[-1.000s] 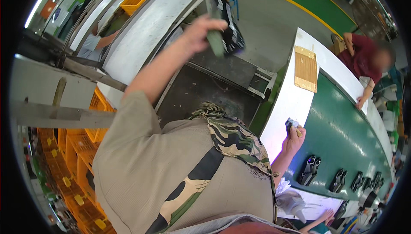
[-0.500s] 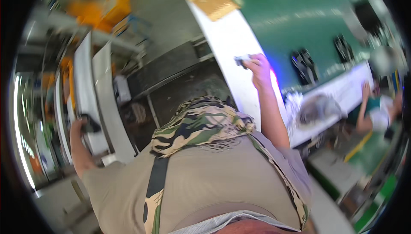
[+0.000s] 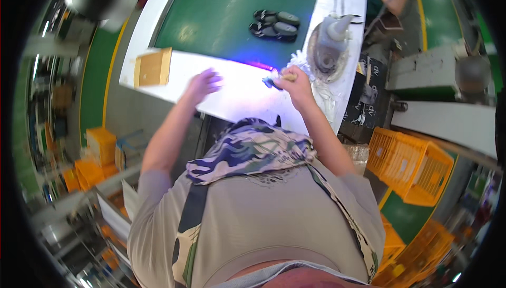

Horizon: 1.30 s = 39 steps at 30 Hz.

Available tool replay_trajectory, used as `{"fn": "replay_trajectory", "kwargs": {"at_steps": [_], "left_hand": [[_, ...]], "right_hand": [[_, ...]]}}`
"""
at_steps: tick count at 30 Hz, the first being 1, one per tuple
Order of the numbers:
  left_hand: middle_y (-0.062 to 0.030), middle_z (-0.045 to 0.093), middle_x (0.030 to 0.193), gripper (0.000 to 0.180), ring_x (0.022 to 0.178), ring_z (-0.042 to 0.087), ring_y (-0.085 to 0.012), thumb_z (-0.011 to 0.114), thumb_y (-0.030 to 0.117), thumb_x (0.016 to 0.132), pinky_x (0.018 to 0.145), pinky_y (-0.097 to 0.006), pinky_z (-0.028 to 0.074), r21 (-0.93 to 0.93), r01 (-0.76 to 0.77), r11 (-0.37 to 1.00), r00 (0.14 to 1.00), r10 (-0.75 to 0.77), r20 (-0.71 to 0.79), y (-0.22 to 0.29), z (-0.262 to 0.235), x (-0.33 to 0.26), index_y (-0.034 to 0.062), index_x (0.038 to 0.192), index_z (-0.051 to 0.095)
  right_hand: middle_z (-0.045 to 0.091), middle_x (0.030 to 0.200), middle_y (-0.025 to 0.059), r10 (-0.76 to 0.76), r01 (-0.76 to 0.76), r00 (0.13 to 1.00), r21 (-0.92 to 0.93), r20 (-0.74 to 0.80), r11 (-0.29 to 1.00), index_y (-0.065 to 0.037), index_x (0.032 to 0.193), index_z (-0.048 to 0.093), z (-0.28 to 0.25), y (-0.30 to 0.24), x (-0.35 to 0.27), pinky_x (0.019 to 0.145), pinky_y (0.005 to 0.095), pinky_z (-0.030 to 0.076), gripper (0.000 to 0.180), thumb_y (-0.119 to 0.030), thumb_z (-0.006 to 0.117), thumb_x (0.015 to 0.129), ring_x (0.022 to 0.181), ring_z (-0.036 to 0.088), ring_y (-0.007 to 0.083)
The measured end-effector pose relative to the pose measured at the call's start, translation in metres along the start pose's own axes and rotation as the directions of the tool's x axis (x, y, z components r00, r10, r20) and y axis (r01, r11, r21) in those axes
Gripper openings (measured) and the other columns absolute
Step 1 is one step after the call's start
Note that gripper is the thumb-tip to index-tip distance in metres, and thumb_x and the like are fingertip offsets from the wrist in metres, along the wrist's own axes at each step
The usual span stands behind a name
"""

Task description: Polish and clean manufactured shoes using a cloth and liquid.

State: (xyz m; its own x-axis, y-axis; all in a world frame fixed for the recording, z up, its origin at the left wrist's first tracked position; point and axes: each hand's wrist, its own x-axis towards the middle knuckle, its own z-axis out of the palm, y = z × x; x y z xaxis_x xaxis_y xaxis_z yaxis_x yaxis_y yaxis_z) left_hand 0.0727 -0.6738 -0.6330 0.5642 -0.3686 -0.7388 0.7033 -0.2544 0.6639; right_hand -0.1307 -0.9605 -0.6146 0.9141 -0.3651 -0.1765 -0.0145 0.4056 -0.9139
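Over the bench [image 3: 240,95], right hand [image 3: 299,86] grips one wooden-handled tool [image 3: 289,77], left hand [image 3: 204,85] is open; beside its right edge, one white-lettered black panel [image 3: 359,109].

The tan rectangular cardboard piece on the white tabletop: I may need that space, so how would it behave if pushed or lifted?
The tan rectangular cardboard piece is probably light, since it looks thin. It should be fairly stiff, given its mostly straight edges. Lying on the smooth-looking white tabletop, it would likely slide rather than tip.
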Motion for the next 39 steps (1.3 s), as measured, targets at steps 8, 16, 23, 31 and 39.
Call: {"fn": "replay_trajectory", "kwargs": {"at_steps": [8, 16, 23, 31, 39], "left_hand": [[-0.0265, 0.031, 0.147, 0.106, 0.122, 0.046, -0.0446, 0.069, 0.065, 0.074, 0.095, -0.055, 0.044, -0.159, 0.193, 0.968, 0.98, -0.184, 0.07, 0.038, 0.216, 0.211, 0.0084, 0.149, 0.02], [-0.0097, 0.051, 0.136, 0.07, 0.119, 0.054, -0.0344, 0.077, 0.039, 0.075, 0.096, -0.063, 0.037, -0.183, 0.188, 0.965, 0.969, -0.212, -0.123, 0.099, 0.266, 0.306, 0.0147, 0.133, 0.047], [-0.0208, 0.052, 0.125, 0.049, 0.113, 0.055, -0.0409, 0.061, 0.006, 0.08, 0.094, -0.061, 0.046, -0.324, 0.166, 0.931, 0.961, -0.079, 0.264, 0.08, 0.208, 0.29, 0.0033, 0.126, 0.044], [-0.0198, 0.059, 0.122, 0.046, 0.11, 0.061, -0.0343, 0.062, 0.008, 0.085, 0.099, -0.05, 0.048, -0.329, -0.07, 0.942, 0.741, 0.269, 0.615, 0.097, 0.134, 0.19, -0.0022, 0.128, 0.046], [-0.0132, 0.056, 0.125, 0.056, 0.116, 0.056, -0.0277, 0.066, -0.002, 0.077, 0.102, -0.041, 0.045, -0.6, -0.351, 0.719, 0.459, 0.691, 0.559, 0.145, 0.113, 0.009, 0.0018, 0.129, 0.045]], "right_hand": [[0.054, 0.078, -0.0025, -0.11, 0.061, 0.798, -0.103, -0.593, 0.993, -0.008, 0.085, 0.054, -0.076, -0.028, -0.094, 0.064, 0.0244, 0.045, 0.026, 0.003, 0.074, 0.072, 0.071, 0.053, 0.0081], [0.055, 0.087, 0.0, -0.007, 0.204, 0.55, 0.126, -0.835, 0.971, -0.009, 0.084, 0.053, -0.104, 0.012, -0.159, 0.071, 0.0253, 0.046, 0.03, 0.009, 0.073, 0.07, 0.079, 0.054, 0.0102], [0.055, 0.079, -0.0015, -0.079, 0.194, 0.624, 0.056, -0.777, 0.979, -0.008, 0.082, 0.053, -0.085, -0.008, -0.123, 0.066, 0.0242, 0.045, 0.027, 0.006, 0.074, 0.072, 0.071, 0.052, 0.0086], [0.055, 0.078, -0.0001, -0.14, 0.149, 0.756, -0.04, -0.64, 0.988, -0.006, 0.085, 0.053, -0.066, -0.035, -0.065, 0.061, 0.0245, 0.047, 0.024, -0.002, 0.074, 0.075, 0.068, 0.055, 0.0091], [0.057, 0.078, 0.0021, -0.095, 0.178, 0.837, 0.105, -0.538, 0.978, -0.006, 0.087, 0.053, -0.046, -0.056, -0.021, 0.062, 0.0266, 0.05, 0.021, -0.002, 0.072, 0.079, 0.067, 0.057, 0.0113]]}}
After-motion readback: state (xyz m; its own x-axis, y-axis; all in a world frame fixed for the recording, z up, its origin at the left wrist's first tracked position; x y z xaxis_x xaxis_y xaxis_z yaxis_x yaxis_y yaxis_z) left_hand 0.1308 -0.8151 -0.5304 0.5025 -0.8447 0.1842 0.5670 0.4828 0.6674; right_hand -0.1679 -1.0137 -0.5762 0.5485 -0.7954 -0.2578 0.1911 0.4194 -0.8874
